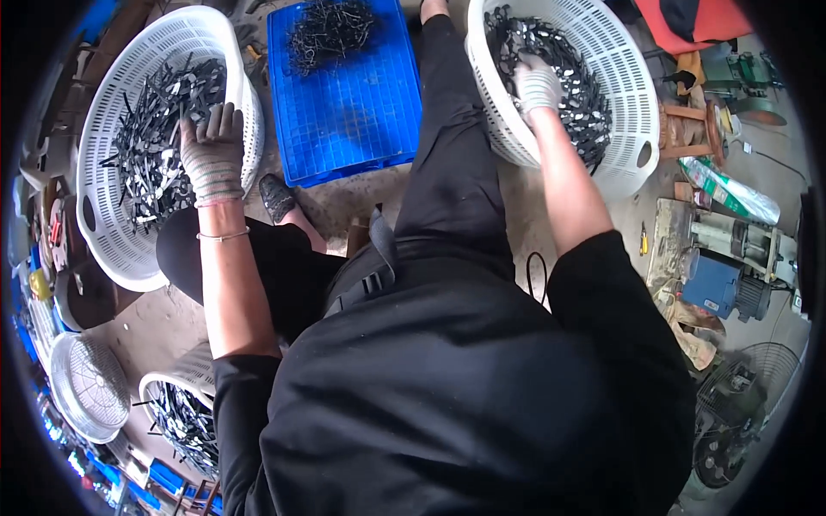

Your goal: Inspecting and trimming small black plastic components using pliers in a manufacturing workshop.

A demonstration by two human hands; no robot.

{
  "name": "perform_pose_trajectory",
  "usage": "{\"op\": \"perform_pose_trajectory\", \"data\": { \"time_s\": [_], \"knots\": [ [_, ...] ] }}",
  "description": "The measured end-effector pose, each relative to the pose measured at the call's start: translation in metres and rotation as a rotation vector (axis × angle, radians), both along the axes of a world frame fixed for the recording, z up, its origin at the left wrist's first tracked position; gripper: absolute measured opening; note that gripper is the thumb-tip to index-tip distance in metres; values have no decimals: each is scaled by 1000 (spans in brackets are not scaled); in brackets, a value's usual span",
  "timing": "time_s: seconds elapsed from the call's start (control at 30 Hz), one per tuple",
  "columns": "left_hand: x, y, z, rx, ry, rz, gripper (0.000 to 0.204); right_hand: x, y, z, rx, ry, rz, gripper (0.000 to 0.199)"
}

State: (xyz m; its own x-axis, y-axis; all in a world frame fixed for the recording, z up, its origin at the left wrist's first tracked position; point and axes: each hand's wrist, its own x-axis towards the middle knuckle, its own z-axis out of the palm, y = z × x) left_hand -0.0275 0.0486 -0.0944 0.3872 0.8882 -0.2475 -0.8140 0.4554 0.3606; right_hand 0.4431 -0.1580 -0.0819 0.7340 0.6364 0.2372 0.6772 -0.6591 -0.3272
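Observation:
My left hand (212,153), in a striped knit glove with grey fingertips, is over the inner side of the left white basket (96,176). Its fingers are stretched forward with small gaps, and nothing shows in them. Thin black strips with shiny pale faces (155,129) fill much of that basket. On the other side, my right hand (539,86), in a pale striped glove, reaches down into the right white basket (632,95). It touches the similar black pieces (578,112) there; its fingertips are blurred against the pile, so their grip is unclear.
Between the baskets lies a blue plastic pallet (344,120) with a tangled heap of thin black pieces (331,30). A third basket of strips (185,421) stands lower left, beside a round fan guard (86,387). At right are a blue motor machine (723,284), a screwdriver (644,239) and a fan (740,396).

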Motion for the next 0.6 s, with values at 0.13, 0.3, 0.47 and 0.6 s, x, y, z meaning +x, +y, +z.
{"op": "perform_pose_trajectory", "data": {
  "time_s": [0.13,0.3,0.47,0.6],
  "knots": [
    [24,-21,21,-131,296,171,29,72,-42,-60,-549,264,-85,44],
    [20,-33,20,-194,441,258,28,49,-29,-98,-704,288,-190,51],
    [41,-25,6,-140,436,153,38,112,-58,-153,-562,490,-240,45],
    [13,-33,6,-171,449,199,31,37,-11,-69,-709,179,-56,43]
  ]
}}
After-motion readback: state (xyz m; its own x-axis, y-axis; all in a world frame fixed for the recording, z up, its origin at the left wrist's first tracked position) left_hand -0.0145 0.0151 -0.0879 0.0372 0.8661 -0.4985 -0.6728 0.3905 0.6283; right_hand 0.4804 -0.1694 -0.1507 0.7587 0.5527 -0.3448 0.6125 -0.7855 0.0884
